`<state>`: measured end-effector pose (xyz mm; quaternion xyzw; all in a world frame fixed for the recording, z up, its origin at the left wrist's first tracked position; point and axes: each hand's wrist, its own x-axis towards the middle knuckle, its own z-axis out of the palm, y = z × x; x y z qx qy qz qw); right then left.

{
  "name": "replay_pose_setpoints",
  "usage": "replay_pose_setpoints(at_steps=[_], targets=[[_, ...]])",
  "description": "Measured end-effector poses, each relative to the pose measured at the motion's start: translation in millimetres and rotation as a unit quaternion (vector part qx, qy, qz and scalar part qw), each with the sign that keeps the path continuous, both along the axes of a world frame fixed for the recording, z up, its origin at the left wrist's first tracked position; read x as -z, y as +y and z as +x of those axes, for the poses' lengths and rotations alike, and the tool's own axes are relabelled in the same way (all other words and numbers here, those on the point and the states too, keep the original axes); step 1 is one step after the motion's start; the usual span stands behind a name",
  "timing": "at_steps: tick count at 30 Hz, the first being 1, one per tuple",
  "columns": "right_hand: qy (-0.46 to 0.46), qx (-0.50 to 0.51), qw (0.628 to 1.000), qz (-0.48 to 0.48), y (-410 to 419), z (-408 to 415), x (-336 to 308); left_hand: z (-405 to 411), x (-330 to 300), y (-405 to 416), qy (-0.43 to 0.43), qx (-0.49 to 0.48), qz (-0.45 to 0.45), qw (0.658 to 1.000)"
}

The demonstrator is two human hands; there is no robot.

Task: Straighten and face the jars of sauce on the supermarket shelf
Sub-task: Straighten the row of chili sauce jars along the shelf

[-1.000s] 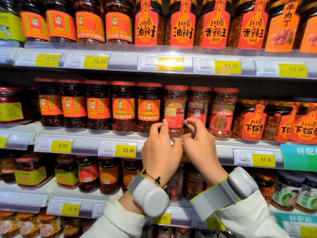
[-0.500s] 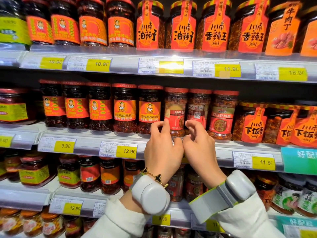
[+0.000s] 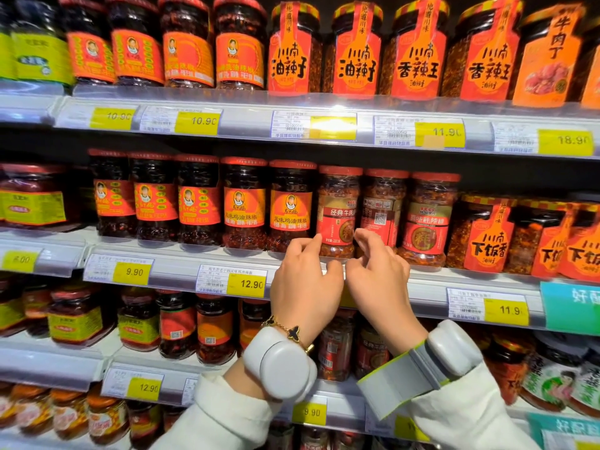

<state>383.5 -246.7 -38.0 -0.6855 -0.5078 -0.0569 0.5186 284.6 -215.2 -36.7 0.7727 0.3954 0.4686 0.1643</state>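
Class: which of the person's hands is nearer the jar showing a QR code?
Right. The right hand overlaps the QR-code jar at its base; the left hand is one jar further left.

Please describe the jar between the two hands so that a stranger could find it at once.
Look at the middle shelf, where a row of dark jars with orange portrait labels ends. The next jar to their right, between the left hand and right hand, has a red front label; its right neighbour shows a QR code instead.
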Motion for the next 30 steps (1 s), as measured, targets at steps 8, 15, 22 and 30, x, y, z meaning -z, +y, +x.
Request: replay_pose_setpoints(at_steps=[8,15,22,30], targets=[[0.034,-0.026,0.998,0.054,-2.7,3.2,3.5,-1.8,-2.8,1.9,0.002,-0.002,0.006,1.000],[0.027,-0.035,0.998,0.045,-1.5,4.4,5.0,-1.4,-1.0,-2.9,0.007,-0.011,0.011,1.000],[-0.016,-0.033,0.999,0.013,-2.8,10.4,4.7,0.4,-1.6,-2.1,0.009,-0.022,0.015,1.000],[0.009,-0.039,0.999,0.034,-3.9,7.3,4.9,-1.6,-2.9,-0.1,0.015,-0.016,0.012,1.000]])
